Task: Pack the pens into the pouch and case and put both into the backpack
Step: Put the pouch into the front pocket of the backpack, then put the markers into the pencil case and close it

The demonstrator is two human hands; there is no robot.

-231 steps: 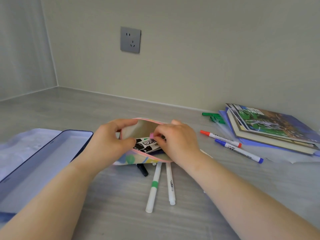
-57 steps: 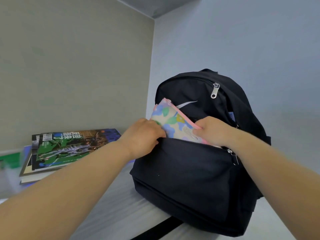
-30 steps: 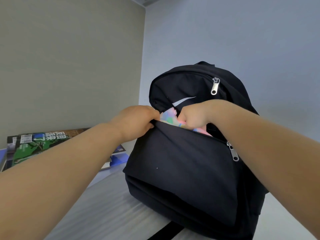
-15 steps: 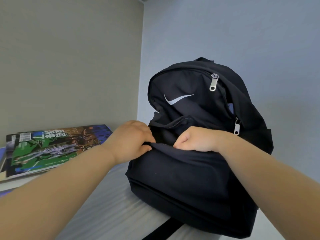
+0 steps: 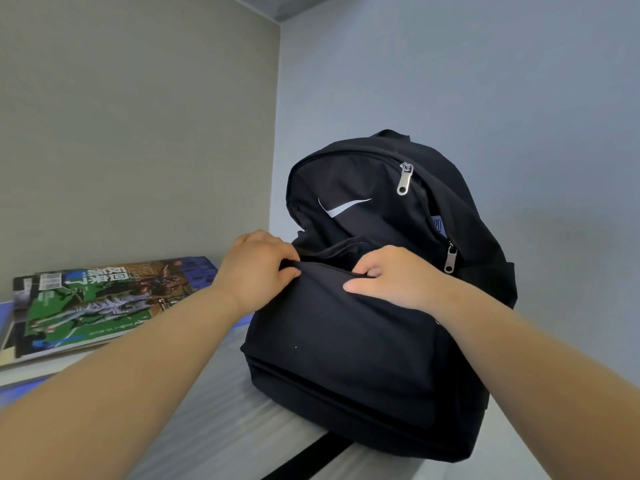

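A black backpack (image 5: pixel 346 341) with a white swoosh stands upright on the grey table against the right wall. Its front pocket gapes open along the top. My left hand (image 5: pixel 256 268) pinches the left end of the pocket's upper edge. My right hand (image 5: pixel 394 275) grips the same edge further right, fingers curled over it and thumb on the outside. The floral pouch is hidden inside the pocket. No pens and no case are in view.
A stack of magazines (image 5: pixel 104 299) lies on the table to the left of the backpack, near the back wall. Two silver zipper pulls (image 5: pixel 404 179) hang on the backpack's right side. A black strap (image 5: pixel 304 459) trails toward the table's front edge.
The floral pouch went down into the backpack's front pocket and out of sight. My right hand came out and now holds the pocket's edge; my left hand kept its grip.
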